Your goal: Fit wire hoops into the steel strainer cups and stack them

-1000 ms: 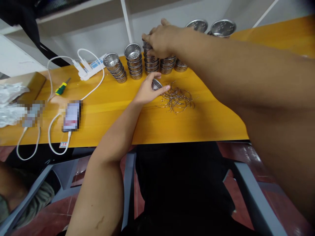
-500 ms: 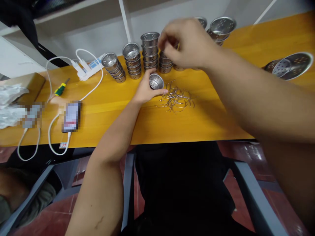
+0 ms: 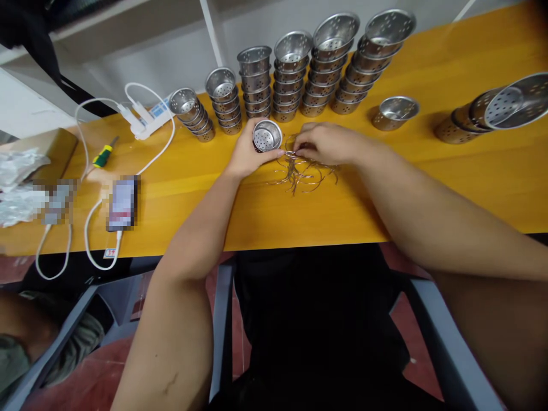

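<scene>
A small perforated metal cup [image 3: 268,136] is gripped by my left hand [image 3: 248,151], its thumb along the near side and its mouth tilted toward me. Just right of it, my right hand [image 3: 323,142] is closed in a pinch at the pile of thin curved metal wires [image 3: 299,171]. Its fingertips are on wire from the pile; how many pieces they grip I cannot tell. Behind both hands stand several stacks of the same kind of cup [image 3: 291,74]. A single perforated cup [image 3: 394,113] stands to the right of my right hand.
A leaning stack of perforated cups [image 3: 464,120] is at the far right. Leftward are a white power strip [image 3: 149,123], a green and yellow screwdriver [image 3: 103,156], a phone [image 3: 123,202] on a white cable, and a cardboard box [image 3: 60,151] with plastic bags. Another person's leg shows at lower left.
My right hand has come down from in front of the cup stacks to the wire pile, closing on wire there. My left hand keeps hold of the cup. The view has shifted slightly.
</scene>
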Tool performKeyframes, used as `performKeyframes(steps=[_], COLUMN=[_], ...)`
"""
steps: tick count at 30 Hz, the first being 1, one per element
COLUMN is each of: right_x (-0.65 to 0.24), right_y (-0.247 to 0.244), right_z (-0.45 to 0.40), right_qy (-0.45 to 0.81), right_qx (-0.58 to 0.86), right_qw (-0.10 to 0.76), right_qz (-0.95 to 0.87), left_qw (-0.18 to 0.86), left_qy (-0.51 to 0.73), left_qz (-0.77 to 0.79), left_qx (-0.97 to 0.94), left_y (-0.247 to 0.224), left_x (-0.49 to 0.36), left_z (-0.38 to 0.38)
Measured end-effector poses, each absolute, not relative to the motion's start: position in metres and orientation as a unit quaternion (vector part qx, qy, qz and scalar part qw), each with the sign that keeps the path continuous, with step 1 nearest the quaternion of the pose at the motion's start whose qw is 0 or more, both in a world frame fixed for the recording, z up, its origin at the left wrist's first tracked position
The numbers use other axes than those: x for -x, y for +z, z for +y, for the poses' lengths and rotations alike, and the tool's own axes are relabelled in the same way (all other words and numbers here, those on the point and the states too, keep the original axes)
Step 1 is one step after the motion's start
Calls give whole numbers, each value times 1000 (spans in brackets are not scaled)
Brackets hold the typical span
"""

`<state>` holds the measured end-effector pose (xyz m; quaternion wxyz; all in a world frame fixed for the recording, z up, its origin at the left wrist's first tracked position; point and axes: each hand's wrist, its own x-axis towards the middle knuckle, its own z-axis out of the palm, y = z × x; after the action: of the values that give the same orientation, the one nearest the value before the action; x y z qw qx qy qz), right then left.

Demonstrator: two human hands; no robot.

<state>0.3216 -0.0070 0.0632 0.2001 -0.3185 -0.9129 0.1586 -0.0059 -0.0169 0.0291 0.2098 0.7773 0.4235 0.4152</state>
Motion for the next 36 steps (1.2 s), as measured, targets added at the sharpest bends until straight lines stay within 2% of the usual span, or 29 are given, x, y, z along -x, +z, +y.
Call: performKeyframes(steps=[9,15,20,26,36], right_x=[-337,-304,-265,-263,-261], right_y=[70,86,80,81,96], right_z=[-23,-59,-78,-77,-77], right_qy=[216,231,256,292,376], right_qx=[325,335,306,301,345], right_qw=[295,372,366,361,424], right_qz=[-872,-835,-841,-833,-748], left_qw=[208,184,144,137,135], left_qy=[416,390,377,375,355], left_qz=[439,412,400,361,357], left_qx=[-769,-802,-823,-843,-853], left_y=[40,37,46,45,51], left_x=[1,6,4,2,-3], left_z=[-24,-22,-26,-25,-36])
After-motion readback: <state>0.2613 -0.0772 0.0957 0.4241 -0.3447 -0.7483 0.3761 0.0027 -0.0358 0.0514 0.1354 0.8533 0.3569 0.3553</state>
